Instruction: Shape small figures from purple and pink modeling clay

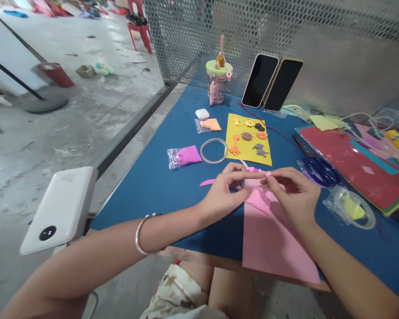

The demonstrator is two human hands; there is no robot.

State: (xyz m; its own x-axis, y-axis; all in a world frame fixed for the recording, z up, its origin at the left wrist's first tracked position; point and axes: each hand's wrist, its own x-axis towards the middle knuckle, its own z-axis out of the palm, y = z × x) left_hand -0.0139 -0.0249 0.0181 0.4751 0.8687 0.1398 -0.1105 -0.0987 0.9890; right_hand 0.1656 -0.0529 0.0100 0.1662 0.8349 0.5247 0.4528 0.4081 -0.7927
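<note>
My left hand [224, 191] and my right hand [294, 190] meet over the top edge of a pink foam sheet [274, 239] on the blue table [159, 181]. Both pinch a small pink foam piece [260, 173] between thumb and fingertips. A thin pink sliver [206, 182] lies just left of my left hand. A silver bangle [140, 234] sits on my left wrist.
A yellow sheet [249, 138] with small animal shapes, a clear tape ring [214, 150], bags of pink [185, 156] and orange [209, 125] material lie beyond. Two phones [271, 82] lean on the mesh wall. Blue scissors [319, 168], coloured sheets [359, 168] right. White power bank [61, 208] left.
</note>
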